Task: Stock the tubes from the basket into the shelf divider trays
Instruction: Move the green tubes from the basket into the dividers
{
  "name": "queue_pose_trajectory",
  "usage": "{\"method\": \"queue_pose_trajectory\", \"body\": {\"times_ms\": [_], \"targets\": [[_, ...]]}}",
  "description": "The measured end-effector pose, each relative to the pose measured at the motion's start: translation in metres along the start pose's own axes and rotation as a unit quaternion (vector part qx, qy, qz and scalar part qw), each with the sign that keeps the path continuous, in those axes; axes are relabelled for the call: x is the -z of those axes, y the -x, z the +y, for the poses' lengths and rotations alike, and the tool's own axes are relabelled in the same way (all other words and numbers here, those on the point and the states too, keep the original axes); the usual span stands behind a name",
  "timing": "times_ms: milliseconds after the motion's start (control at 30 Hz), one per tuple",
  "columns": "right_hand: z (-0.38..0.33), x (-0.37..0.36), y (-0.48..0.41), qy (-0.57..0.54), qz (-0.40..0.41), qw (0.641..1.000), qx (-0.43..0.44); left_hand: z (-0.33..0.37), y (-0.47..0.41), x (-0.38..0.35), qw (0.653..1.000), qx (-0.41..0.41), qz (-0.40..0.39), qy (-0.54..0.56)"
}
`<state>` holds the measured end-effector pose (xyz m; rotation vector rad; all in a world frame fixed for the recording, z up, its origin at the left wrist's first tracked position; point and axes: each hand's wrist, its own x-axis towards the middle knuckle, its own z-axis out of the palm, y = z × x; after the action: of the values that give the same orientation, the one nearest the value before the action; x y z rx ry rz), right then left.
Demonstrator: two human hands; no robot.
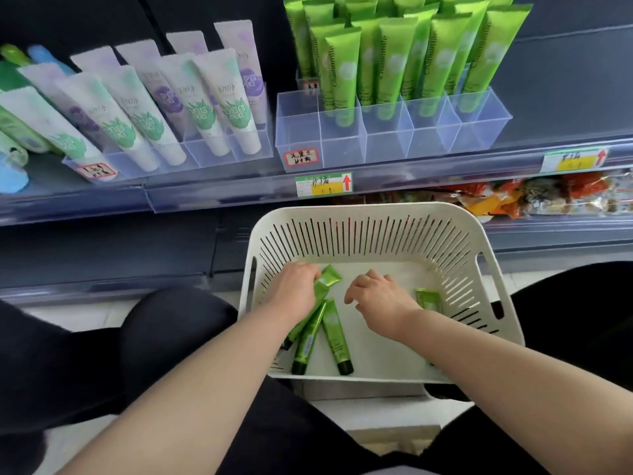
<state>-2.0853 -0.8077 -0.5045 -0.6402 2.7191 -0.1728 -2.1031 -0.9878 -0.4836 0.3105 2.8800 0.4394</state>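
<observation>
Though slim, glossy green black-capped tubes [334,332]

The shelf [555,125] bears clear divider trays [387,138] holding tubes [394,63].

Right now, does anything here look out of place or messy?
Nothing spilled or damaged. The green tubes lie loose and crisscrossed in the basket, and the leftmost front compartment of the clear divider tray is empty.

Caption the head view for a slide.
Left hand grips a green tube in the white basket; right hand hovers alongside, divider tray above.
</observation>
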Motion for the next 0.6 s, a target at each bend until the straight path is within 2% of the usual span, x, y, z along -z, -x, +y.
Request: {"method": "queue_pose_trajectory", "body": {"times_ms": [167,333,600], "targets": [[-0.014,-0.023,-0.014,0.038,-0.126,0.991,0.037,0.002,0.0,-0.004,0.999,0.033,0.005,0.023],[-0.023,-0.039,-0.024,0.091,-0.213,0.969,0.082,0.001,-0.005,-0.004,0.999,0.046,0.003,0.03],[-0.004,-0.047,-0.017,0.027,-0.277,0.96,0.013,-0.001,-0.007,-0.014,0.998,0.042,-0.015,0.035]]}}
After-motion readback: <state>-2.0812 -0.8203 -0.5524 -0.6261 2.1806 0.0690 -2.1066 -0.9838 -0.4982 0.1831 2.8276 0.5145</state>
